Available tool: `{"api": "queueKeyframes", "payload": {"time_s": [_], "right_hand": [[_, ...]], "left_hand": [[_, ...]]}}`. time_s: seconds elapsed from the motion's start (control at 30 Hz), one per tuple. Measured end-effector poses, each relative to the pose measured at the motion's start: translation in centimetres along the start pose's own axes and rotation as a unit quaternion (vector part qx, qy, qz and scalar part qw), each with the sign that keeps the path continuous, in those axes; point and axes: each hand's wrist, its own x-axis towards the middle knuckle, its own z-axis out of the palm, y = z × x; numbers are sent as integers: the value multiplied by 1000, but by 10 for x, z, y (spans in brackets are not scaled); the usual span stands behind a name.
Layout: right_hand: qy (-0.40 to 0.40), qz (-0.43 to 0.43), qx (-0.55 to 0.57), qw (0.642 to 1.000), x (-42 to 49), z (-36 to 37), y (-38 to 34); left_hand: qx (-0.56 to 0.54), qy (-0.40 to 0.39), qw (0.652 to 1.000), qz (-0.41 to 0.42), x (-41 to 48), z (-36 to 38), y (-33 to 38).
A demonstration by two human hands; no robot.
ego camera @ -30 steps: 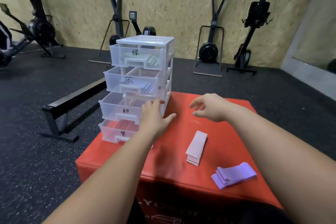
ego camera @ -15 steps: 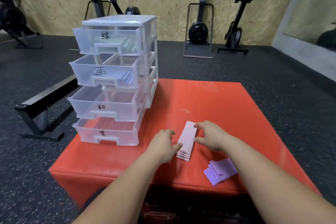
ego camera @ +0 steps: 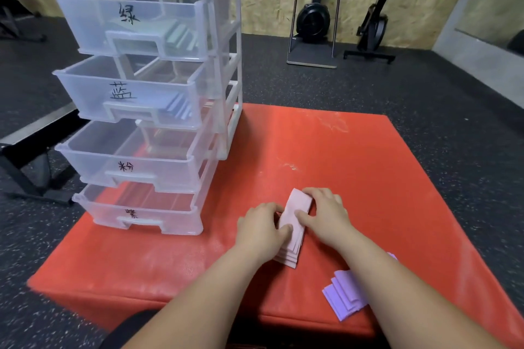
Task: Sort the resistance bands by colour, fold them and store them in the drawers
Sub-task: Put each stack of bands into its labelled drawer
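Observation:
A folded stack of pink bands (ego camera: 295, 246) lies on the red box (ego camera: 368, 178). My left hand (ego camera: 262, 231) grips its left edge and my right hand (ego camera: 326, 218) grips its right edge, thumbs lying on top. A folded pile of purple bands (ego camera: 344, 296) sits near the box's front right, partly under my right forearm. The clear drawer unit (ego camera: 226, 71) stands at the box's left, all its drawers pulled out. Green bands (ego camera: 178, 34) show in the top drawer, blue bands (ego camera: 177, 110) in the second. The two lower drawers (ego camera: 136, 176) look empty.
Black rubber gym floor (ego camera: 368, 88) surrounds the box. A black metal bar frame (ego camera: 25, 156) stands on the floor at the left. Rowing machines (ego camera: 314, 17) stand upright against the board wall behind.
Both hands came back from the drawer unit toward me and closed on the pink stack. The view dropped and moved nearer to the box.

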Motion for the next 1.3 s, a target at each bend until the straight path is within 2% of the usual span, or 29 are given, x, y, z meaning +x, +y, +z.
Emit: {"api": "queueKeyframes", "payload": {"time_s": [0.27,0.43,0.57,0.67,0.77,0.93,1.07,1.17,1.23,1.3], "right_hand": [[-27,62,161,985,20,-15,4],[-25,30,71,997,19,-8,2],[4,5,102,995,14,-8,4],[39,-25,116,992,7,-10,5],[24,-72,151,986,-1,-20,-3],[-36,-157,245,956,-23,-58,-33],[-55,-148,358,920,-46,-77,-59],[-63,-130,458,877,-66,-79,-85],[-92,-140,473,865,-78,-75,-102],[-111,-153,455,870,-87,-70,-121]], "left_hand": [[-18,14,999,-26,-3,0,5],[-3,8,1000,-17,-9,2,6],[-11,6,1000,-22,-12,1,6],[-51,-5,998,-33,-11,-2,5],[-171,13,985,-20,-11,-12,8],[-280,63,957,34,-19,-46,16],[-355,59,931,55,-37,-81,15],[-364,92,925,63,-51,-110,16],[-372,129,918,53,-60,-127,16],[-399,163,901,44,-70,-143,15]]}}
